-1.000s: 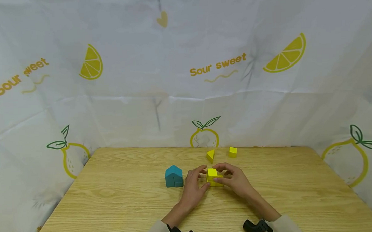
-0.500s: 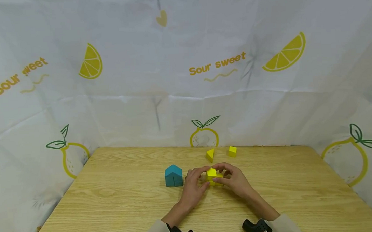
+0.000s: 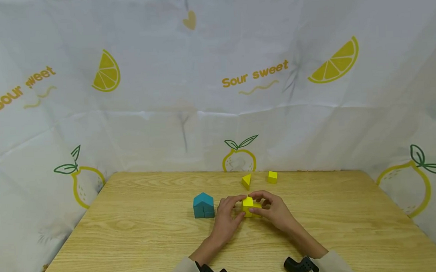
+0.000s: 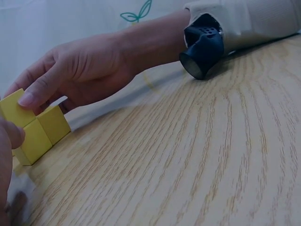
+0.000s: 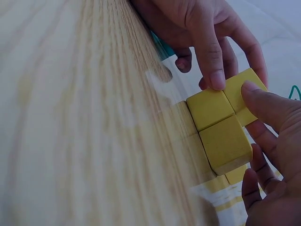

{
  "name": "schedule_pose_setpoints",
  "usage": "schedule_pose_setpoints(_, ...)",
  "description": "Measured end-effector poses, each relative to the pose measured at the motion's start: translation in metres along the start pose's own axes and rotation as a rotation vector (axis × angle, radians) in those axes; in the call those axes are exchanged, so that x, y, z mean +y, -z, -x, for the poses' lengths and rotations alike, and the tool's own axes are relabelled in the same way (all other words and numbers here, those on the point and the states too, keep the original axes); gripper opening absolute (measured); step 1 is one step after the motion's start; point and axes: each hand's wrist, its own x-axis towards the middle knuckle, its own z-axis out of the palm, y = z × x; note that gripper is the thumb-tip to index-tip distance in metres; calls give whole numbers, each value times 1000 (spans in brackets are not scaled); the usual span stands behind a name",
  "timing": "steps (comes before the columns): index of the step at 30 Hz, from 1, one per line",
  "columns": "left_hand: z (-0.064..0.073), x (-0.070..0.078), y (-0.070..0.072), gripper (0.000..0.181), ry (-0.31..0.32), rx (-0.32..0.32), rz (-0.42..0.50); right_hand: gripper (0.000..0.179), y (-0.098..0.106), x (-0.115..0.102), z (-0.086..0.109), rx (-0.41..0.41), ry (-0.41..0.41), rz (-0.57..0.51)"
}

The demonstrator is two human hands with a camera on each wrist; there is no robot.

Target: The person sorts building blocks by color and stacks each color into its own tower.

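Note:
In the head view, a yellow cube (image 3: 247, 202) sits on top of a low row of yellow blocks (image 3: 257, 208) on the table. My right hand (image 3: 274, 212) pinches this upper cube; its thumb (image 5: 256, 96) lies on the near face, the index finger behind. From the left, my left hand (image 3: 226, 217) curves around the stack. Its thumb touches a lower yellow block (image 5: 210, 107), while its index fingertip meets the upper cube's far left corner. In the right wrist view, the two lower blocks stand side by side, the upper cube over the left one.
A blue house-shaped group of blocks (image 3: 203, 206) stands left of my left hand. Beyond the hands lie a yellow triangular block (image 3: 246, 182) and a loose yellow cube (image 3: 272, 177). A lemon-patterned white cloth (image 3: 150, 146) hangs behind the wooden table (image 3: 135, 235).
The upper yellow cube has shifted slightly left over the lower blocks. My left index finger has closed in from beside the cube to touch it; the right hand has barely moved.

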Motion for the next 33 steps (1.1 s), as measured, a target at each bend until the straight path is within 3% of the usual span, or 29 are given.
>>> schedule_pose_setpoints(11,0,0,-1,47,41,-6,-17,37,4,4,0,-37,12,13)
schedule_pose_setpoints(21,0,0,-2,49,26,6,-28,33,17,-20,4,-105,92,-79)
schedule_pose_setpoints(24,0,0,-1,48,31,3,-27,29,17,-18,4,-103,105,-87)
schedule_pose_setpoints(33,-1,1,-1,47,29,3,-23,26,13,15,0,-61,62,-88)
